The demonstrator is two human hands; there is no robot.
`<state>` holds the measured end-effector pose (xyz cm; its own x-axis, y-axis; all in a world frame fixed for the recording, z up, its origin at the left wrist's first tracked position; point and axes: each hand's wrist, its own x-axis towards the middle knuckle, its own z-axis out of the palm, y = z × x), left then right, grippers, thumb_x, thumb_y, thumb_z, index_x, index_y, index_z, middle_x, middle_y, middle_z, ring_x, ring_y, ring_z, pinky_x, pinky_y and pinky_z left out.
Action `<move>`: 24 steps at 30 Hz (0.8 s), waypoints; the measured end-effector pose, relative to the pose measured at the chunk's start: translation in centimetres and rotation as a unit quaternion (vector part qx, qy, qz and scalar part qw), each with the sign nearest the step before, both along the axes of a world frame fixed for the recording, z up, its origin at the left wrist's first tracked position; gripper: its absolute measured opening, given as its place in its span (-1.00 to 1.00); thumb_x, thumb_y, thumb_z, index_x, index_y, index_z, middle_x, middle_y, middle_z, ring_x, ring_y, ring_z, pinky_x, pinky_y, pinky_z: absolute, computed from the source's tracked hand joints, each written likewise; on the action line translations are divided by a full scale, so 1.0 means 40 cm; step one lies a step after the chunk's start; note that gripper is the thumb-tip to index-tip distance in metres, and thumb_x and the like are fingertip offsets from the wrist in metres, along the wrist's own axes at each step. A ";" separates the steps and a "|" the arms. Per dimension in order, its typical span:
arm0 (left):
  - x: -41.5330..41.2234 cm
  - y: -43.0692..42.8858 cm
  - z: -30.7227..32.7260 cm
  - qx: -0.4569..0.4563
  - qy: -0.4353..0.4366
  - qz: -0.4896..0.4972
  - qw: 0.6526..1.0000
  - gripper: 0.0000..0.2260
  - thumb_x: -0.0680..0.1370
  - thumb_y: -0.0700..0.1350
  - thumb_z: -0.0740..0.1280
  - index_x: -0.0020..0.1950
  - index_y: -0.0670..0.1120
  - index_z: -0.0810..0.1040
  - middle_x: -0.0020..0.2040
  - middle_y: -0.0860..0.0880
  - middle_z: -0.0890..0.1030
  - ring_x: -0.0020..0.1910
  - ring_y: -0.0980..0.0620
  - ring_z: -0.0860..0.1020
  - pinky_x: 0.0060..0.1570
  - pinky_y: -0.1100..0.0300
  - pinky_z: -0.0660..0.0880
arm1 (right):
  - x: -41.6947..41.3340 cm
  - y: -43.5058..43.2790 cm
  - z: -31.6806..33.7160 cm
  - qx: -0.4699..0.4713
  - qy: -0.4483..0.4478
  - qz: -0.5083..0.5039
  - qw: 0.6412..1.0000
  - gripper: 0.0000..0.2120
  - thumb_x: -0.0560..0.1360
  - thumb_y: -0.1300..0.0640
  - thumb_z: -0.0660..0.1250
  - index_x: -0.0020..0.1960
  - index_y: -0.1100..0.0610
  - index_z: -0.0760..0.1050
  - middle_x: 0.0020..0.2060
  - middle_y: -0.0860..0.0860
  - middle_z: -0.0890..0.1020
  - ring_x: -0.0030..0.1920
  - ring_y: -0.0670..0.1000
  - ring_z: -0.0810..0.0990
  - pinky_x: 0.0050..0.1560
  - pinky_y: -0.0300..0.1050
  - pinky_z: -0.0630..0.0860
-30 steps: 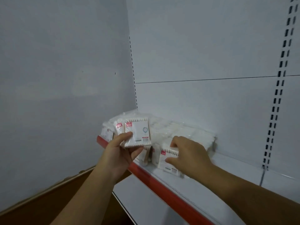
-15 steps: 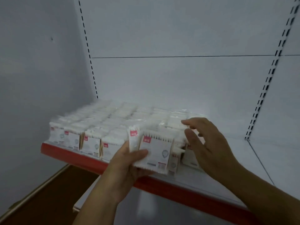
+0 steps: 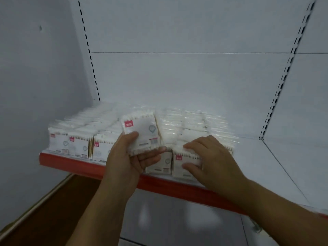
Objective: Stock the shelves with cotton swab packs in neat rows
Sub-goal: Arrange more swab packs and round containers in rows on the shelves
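Note:
Several rows of white cotton swab packs (image 3: 79, 142) with small red labels stand on the white shelf (image 3: 276, 167) behind its red front strip (image 3: 71, 164). My left hand (image 3: 124, 160) holds a small stack of cotton swab packs (image 3: 142, 132) upright just above the shelf's front edge. My right hand (image 3: 211, 157) rests on the front pack (image 3: 182, 166) of the rightmost row, fingers over its top and thumb on its face. The pack stands on the shelf.
The right part of the shelf is bare white metal. Perforated uprights (image 3: 282, 80) run up the back panel (image 3: 177, 77). A lower white shelf (image 3: 177, 219) lies below, and brown floor (image 3: 44, 219) shows at the lower left beside a plain wall.
The view swung right and closer, showing the rows from the front. My left hand raised its stack. My right hand came down from open above the rows onto the front pack.

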<state>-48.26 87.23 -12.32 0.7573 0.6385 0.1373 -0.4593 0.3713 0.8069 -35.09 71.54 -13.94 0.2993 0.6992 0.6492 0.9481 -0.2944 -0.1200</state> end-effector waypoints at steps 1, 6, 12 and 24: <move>-0.004 -0.007 -0.011 -0.004 0.007 -0.007 1.000 -0.61 0.42 -0.08 0.29 0.19 -0.23 0.48 -0.12 -0.23 0.69 -0.32 -0.20 0.68 -0.45 0.15 0.60 | 0.002 0.001 -0.012 -0.003 -0.020 -0.003 1.000 -0.58 0.28 0.04 0.58 0.08 0.15 0.59 -0.05 0.02 0.61 -0.03 0.07 0.54 -0.02 0.00 0.53; -0.024 -0.008 -0.041 -0.029 0.009 -0.032 0.999 -0.61 0.35 -0.09 0.29 0.12 -0.25 0.51 -0.12 -0.28 0.68 -0.31 -0.23 0.67 -0.46 0.13 0.60 | 0.015 0.010 -0.045 0.029 -0.094 -0.036 0.994 -0.60 0.28 0.01 0.58 0.03 0.17 0.60 -0.02 0.08 0.61 -0.02 0.13 0.57 -0.06 0.05 0.49; -0.040 -0.009 -0.079 -0.031 0.025 -0.065 0.997 -0.56 0.36 -0.14 0.25 0.22 -0.26 0.47 -0.08 -0.31 0.67 -0.30 -0.26 0.67 -0.47 0.12 0.60 | -0.005 -0.001 -0.053 0.015 -0.060 -0.038 0.997 -0.65 0.41 -0.05 0.44 0.08 0.16 0.61 0.07 0.07 0.60 0.11 0.14 0.55 0.10 0.10 0.45; -0.064 -0.037 -0.140 0.247 0.181 0.170 0.937 -0.88 0.56 0.04 0.24 0.06 0.13 0.52 -0.03 -0.01 0.64 -0.15 -0.03 0.65 -0.30 0.12 0.57 | -0.063 0.139 0.122 -0.112 0.136 0.012 0.984 -0.56 0.36 -0.06 0.48 0.18 -0.08 0.41 0.05 -0.05 0.59 0.01 -0.02 0.51 0.02 -0.13 0.45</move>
